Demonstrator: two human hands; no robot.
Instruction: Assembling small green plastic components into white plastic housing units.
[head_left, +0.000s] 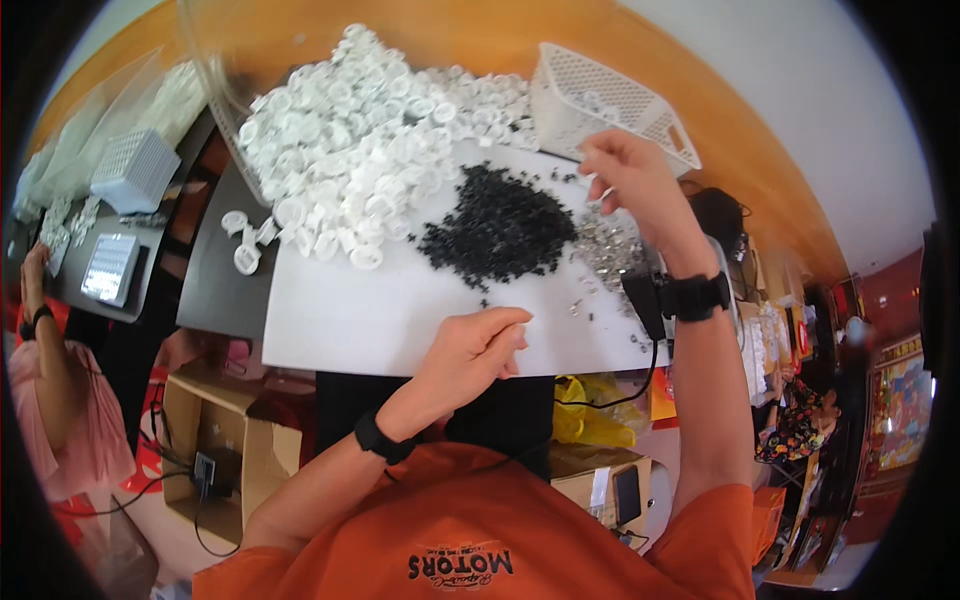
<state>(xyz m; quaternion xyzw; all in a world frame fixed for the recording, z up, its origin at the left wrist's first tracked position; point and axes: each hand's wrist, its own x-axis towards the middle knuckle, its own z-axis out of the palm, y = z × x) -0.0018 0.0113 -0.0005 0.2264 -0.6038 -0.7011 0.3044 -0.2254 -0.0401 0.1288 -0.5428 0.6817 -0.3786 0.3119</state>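
My left hand (470, 348) is closed over the front of the white board (330, 325), fingers curled in and thumb pressed against them. Whatever it may hold is hidden. Farther off to the right, my right hand (640, 185) is raised beside the white slotted basket (615, 110), its fingers loosely bent and apart, with nothing visible between them. A heap of small black pieces (500, 225) lies mid-board between the hands. Small shiny metal pieces (610, 250) are strewn below my right hand. White round plastic parts (340, 130) form a large pile at the far left.
A few white parts (245, 240) lie on the dark table to the left. Farther left, another person's arm (50, 400) reaches toward a table with a pale blue basket (135, 170). An open cardboard box (215, 440) stands below. A black cable (645, 375) hangs near my right forearm.
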